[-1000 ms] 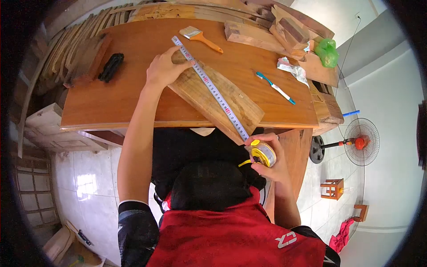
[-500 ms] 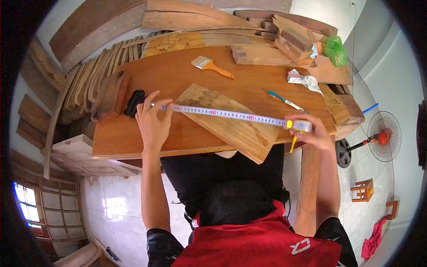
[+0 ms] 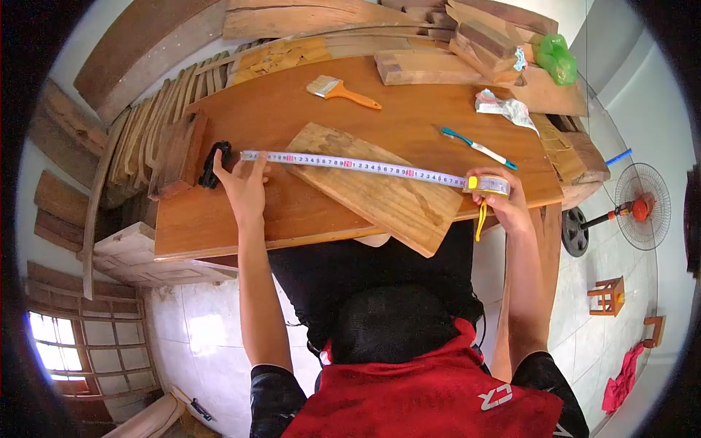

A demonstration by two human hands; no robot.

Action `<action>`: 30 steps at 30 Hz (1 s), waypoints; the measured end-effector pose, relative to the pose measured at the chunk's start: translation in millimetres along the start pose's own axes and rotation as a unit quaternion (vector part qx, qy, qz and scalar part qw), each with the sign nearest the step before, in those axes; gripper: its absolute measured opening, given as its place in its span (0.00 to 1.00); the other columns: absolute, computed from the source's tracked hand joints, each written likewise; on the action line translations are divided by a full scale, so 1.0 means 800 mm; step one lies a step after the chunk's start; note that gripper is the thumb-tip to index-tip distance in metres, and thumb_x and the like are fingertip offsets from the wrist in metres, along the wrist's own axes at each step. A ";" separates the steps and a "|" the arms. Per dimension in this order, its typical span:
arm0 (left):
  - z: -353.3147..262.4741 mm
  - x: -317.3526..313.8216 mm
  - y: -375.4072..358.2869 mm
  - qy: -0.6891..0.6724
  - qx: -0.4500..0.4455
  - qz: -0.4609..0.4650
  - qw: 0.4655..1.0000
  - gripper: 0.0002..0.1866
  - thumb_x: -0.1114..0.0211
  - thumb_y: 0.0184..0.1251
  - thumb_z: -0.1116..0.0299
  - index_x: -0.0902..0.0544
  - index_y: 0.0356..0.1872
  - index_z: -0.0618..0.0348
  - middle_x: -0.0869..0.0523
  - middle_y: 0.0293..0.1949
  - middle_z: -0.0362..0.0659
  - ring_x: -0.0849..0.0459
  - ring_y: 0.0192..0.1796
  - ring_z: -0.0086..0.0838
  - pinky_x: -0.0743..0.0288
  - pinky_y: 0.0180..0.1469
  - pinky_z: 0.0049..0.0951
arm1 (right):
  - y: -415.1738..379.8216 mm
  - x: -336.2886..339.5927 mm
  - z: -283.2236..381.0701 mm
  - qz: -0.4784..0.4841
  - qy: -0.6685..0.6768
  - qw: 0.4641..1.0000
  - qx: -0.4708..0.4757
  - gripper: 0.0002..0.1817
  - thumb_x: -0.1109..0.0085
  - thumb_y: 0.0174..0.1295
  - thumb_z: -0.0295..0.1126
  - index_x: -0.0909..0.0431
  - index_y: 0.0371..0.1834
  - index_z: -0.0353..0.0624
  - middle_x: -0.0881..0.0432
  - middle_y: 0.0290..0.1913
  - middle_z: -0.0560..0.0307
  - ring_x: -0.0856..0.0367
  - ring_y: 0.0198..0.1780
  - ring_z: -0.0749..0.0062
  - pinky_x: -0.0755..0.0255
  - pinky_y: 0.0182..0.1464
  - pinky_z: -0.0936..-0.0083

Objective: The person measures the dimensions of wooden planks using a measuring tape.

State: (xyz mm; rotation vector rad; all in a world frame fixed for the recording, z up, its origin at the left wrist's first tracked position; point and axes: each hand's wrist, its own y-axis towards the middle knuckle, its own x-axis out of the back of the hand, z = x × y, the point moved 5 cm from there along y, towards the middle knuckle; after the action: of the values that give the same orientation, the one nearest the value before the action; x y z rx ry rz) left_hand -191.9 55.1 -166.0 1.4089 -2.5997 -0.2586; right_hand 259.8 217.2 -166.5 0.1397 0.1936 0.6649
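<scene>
A tape measure (image 3: pixel 491 185) with a clear case and yellow button is in my right hand (image 3: pixel 510 208), fingers wrapped round it. Its yellow strap dangles below. The white blade (image 3: pixel 376 167) stretches left across a wooden board (image 3: pixel 387 193) lying at a slant on the table. At the blade's far end, my left hand (image 3: pixel 245 191) has its thumb and fingers about the strip, a short tip sticking out past them. Just left of those fingers lies a black object (image 3: pixel 213 165). The board's lower corner juts over the table's front edge.
On the table (image 3: pixel 292 226) lie a paintbrush (image 3: pixel 343 93), a teal-and-white toothbrush (image 3: pixel 478 148) and crumpled paper (image 3: pixel 505 108). Wooden blocks (image 3: pixel 431 67) and a green bag (image 3: pixel 556 58) are at the back right. Planks (image 3: pixel 157 124) line the left; a fan (image 3: pixel 641 208) stands right.
The view has shifted slightly, so the table sits higher. My left hand and the blade's end have moved a little left and up; the tape still spans the board.
</scene>
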 end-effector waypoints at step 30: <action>-0.020 -0.023 -0.018 0.037 0.015 0.044 0.998 0.27 0.29 0.69 0.69 0.26 0.68 0.60 0.12 0.44 0.46 0.17 0.39 0.21 0.21 0.40 0.21 | -0.007 -0.015 -0.011 -0.059 0.003 0.995 0.086 0.26 0.22 0.50 0.36 0.20 0.50 0.36 0.15 0.49 0.51 0.17 0.52 0.69 0.25 0.58 0.70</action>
State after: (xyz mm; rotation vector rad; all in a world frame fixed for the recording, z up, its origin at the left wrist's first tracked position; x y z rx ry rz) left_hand -166.8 62.1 -154.9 1.2824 -2.6075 -0.1541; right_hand 252.0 205.8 -174.7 0.2904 0.2623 0.5311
